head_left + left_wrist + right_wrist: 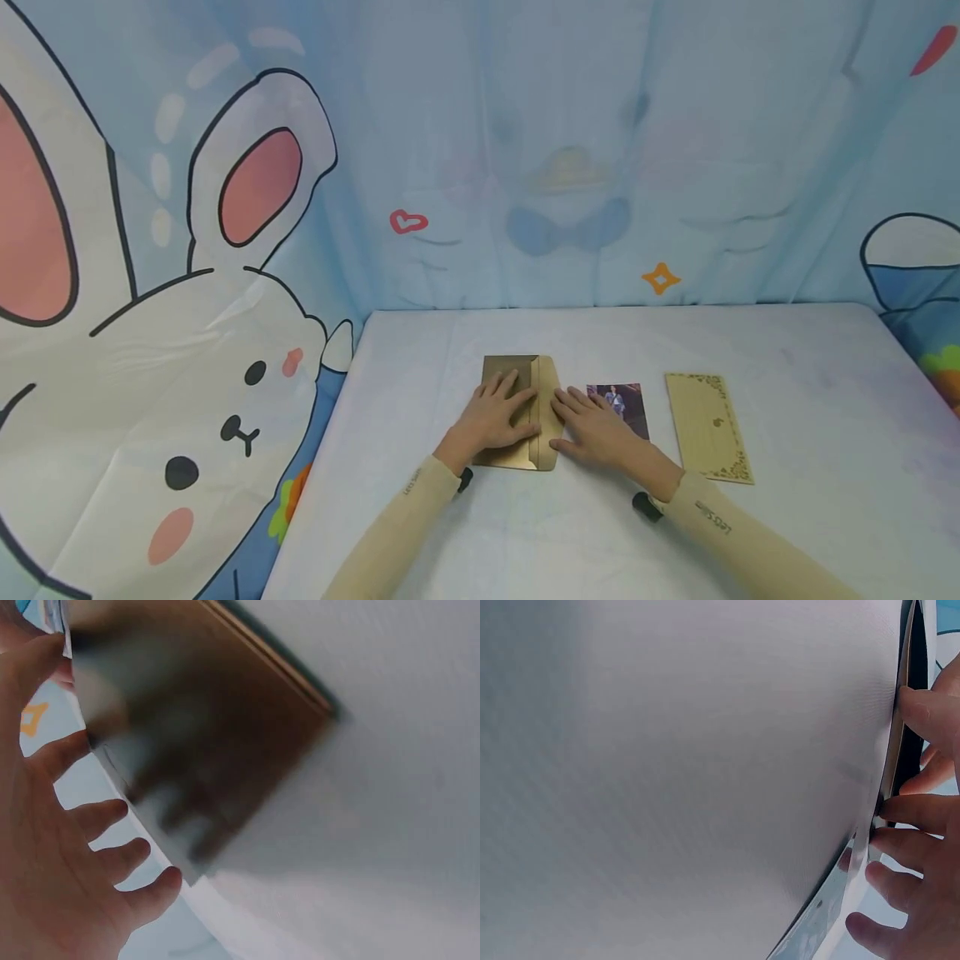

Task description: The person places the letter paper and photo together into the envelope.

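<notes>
A shiny gold envelope [510,457] lies on the white table with its paler flap [549,387] unfolded to the right. My left hand [489,417] rests on the envelope's body, fingers spread; in the left wrist view the fingers of that hand [67,847] cast dark reflections on the glossy surface [225,712]. At the flap's outer edge, my right hand [596,429] touches with outstretched fingers. Beneath and beside that hand lies a dark photo [633,408] with figures on it, partly covered. The right wrist view has the envelope [889,761] edge-on by the fingertips.
To the right of the photo lies a pale yellow card [708,425] with dark ornament in its corners. The white tabletop [825,467] meets a blue curtain [465,150] at the back. A large printed rabbit [150,375] covers the cloth at left.
</notes>
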The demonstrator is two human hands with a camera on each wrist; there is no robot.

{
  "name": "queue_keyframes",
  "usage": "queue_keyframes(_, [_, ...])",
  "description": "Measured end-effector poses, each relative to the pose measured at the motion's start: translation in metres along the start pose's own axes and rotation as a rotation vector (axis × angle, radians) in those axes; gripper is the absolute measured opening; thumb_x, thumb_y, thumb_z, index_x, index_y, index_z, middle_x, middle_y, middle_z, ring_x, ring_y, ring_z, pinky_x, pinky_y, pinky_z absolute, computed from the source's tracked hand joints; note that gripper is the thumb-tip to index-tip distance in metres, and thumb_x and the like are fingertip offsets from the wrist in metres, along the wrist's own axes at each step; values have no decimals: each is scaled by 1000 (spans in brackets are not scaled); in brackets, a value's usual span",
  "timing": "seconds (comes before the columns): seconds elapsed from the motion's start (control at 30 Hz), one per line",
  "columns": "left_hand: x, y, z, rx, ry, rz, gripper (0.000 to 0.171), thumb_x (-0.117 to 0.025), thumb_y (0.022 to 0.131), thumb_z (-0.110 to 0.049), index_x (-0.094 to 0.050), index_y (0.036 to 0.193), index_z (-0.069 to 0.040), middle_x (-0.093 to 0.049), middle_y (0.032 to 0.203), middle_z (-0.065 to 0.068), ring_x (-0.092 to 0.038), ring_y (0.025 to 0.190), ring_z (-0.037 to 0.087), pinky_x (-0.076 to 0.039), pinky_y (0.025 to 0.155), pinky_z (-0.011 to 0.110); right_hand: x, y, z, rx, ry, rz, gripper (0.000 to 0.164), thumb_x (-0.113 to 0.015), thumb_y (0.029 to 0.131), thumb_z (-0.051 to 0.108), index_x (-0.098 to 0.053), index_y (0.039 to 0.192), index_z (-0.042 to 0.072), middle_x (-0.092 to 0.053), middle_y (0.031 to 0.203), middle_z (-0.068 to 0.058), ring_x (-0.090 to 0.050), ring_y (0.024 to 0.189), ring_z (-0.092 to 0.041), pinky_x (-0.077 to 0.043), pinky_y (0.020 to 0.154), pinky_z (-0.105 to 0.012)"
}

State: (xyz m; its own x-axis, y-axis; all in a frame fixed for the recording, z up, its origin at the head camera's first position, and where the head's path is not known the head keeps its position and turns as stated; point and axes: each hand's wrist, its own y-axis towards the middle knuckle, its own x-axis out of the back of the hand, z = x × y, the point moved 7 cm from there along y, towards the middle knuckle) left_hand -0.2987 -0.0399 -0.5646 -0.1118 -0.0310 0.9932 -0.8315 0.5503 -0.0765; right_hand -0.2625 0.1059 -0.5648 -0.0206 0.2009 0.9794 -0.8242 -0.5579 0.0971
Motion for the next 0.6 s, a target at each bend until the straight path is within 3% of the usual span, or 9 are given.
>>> queue_keyframes(0.27, [0, -2, 7, -38, -59, 16, 70, -37, 85, -69, -28, 144, -32, -15, 154, 7, -19, 140, 31, -33, 102, 54, 0, -2, 1, -3, 13, 8, 72, -54, 87, 51, -38, 139, 5, -34, 146, -15, -32, 134, -36, -25, 106, -58])
queue_keyframes(0.6, [6, 8, 6, -63, 46, -1, 64, -36, 88, -65, -32, 141, -29, -13, 155, 7, -25, 138, 32, -40, 98, 49, -3, 0, -1, -16, 7, 25, 72, -54, 87, 52, -39, 139, 4, -35, 146, -15, -34, 133, -36, -28, 104, -56])
